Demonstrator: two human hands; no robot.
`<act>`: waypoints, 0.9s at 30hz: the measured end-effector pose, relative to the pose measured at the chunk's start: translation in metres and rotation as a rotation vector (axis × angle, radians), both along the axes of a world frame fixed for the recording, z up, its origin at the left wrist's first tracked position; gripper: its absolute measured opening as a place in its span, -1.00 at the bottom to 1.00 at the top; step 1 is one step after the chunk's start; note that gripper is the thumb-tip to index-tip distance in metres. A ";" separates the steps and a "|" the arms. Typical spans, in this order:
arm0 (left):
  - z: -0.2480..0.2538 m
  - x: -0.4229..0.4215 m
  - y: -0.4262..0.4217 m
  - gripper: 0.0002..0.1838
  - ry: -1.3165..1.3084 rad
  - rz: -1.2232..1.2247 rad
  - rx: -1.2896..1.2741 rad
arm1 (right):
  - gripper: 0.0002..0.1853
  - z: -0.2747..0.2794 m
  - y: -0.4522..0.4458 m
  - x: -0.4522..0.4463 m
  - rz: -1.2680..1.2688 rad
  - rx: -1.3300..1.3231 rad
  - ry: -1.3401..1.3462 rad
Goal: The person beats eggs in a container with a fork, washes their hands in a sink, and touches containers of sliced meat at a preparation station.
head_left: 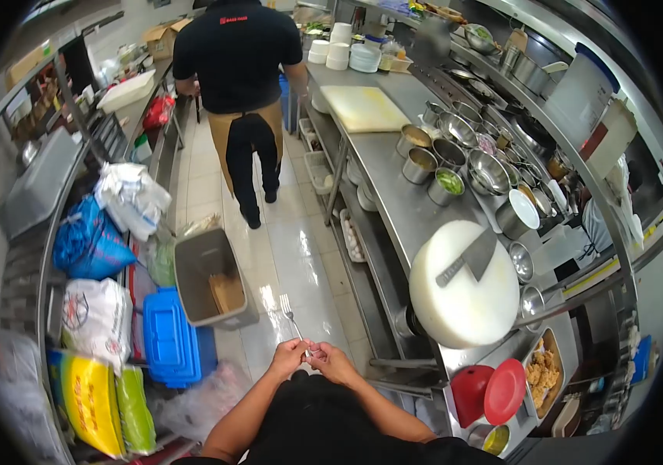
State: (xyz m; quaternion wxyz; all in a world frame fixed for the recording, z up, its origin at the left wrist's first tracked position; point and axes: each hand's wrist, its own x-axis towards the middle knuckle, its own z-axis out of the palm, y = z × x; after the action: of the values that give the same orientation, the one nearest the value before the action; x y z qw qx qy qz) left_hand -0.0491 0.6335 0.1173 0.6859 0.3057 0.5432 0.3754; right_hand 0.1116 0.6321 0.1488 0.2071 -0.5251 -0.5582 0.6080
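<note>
A metal fork (291, 316) points away from me, its tines up and over the tiled floor. My left hand (289, 359) is closed at the lower end of its handle. My right hand (331, 363) meets the left one there, its fingers also closed around the handle end. Both hands are in front of my dark clothing, and the fingers hide the end of the handle.
To the right runs a steel counter with a round white chopping block (448, 325), a cleaver (469, 262) on it, and several metal pots. A grey bin (192, 271) and a blue lidded box (167, 333) stand left. Ahead, a person (238, 70) is in the aisle, back turned.
</note>
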 end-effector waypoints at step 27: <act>-0.012 -0.127 0.383 -0.64 0.247 0.441 0.048 | -0.76 -0.007 0.444 -0.154 0.746 0.494 -0.390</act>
State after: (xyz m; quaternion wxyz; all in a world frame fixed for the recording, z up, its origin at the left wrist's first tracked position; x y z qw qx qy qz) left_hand -0.1763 1.0169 0.1053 0.5085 0.2397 0.6675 0.4883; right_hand -0.0429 1.0762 0.1419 -0.0150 -0.3284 -0.8644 0.3806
